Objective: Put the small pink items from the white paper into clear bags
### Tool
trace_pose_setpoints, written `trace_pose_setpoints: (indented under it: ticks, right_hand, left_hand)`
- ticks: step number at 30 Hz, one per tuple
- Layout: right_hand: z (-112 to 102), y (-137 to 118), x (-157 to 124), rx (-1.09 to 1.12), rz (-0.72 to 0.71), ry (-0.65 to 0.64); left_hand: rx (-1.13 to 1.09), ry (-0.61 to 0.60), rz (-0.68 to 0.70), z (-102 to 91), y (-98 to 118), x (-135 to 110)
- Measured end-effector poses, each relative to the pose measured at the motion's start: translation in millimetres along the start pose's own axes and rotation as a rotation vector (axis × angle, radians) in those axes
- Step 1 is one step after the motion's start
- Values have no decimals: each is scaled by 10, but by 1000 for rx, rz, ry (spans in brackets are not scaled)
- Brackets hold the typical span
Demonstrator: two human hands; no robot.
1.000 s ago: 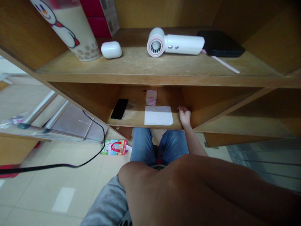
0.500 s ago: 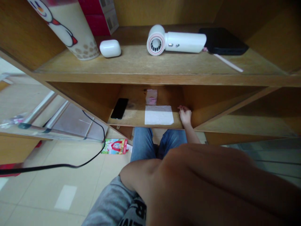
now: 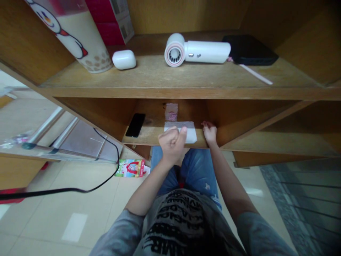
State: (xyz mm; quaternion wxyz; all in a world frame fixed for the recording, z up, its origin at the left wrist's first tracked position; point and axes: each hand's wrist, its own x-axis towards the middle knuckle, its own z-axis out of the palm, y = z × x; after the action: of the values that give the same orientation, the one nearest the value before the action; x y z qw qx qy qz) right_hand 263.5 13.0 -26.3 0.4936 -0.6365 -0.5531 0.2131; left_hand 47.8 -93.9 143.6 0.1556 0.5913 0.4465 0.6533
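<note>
From my screen I see the main change at once: the big arm that covered the lower part of the view a moment ago is gone, and now both forearms are visible in front of the shelves. The left hand [image 3: 172,144] has come up over the near edge of the white paper [image 3: 190,136]. It is closed in a loose fist with the thumb pointing up, and I can see nothing in it, but I cannot tell if the fist hides something small. It is very near the paper, maybe touching it, because from this angle I cannot be sure.

The right hand [image 3: 210,132] stays at the front edge of the lower shelf [image 3: 160,140], just beside the right end of the paper. Its fingers are curled a little on the wood, and I cannot tell if they really grip the edge or only rest there.

The paper lies flat on the lower shelf. Behind it is a small pink packet [image 3: 171,112], and to the left is a black phone [image 3: 135,125]. On the upper shelf I see a white hair dryer [image 3: 205,51], a white earbud case [image 3: 124,59] and a black case [image 3: 249,49]. Under the shelves are my operator view's jeans knees [image 3: 198,174].
</note>
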Motion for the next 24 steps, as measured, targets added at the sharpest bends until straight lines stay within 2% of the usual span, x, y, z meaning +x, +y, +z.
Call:
trace_pose_setpoints:
  ticks: [3, 5, 7, 9, 14, 19, 24]
  right_hand:
    - [9, -10, 5, 13, 32, 41]
    - [11, -19, 4, 19, 41, 43]
    - [11, -28, 2, 20, 48, 45]
    - [9, -38, 1, 17, 50, 45]
    - [2, -70, -2, 8, 46, 41]
    - [-6, -93, -11, 3, 49, 47]
    - [-9, -83, -11, 4, 45, 44]
  left_hand:
    - [-33, 95, -136, 71, -639, 29]
    - [36, 71, -193, 75, -1032, 41]
    - [98, 41, -261, 58, -1337, 65]
    - [143, 40, -349, 36, -1549, 107]
    - [210, 30, -462, -9, -1812, 193]
    - [139, 34, -517, -33, -1883, 171]
    - [216, 13, -508, -42, -1929, 141]
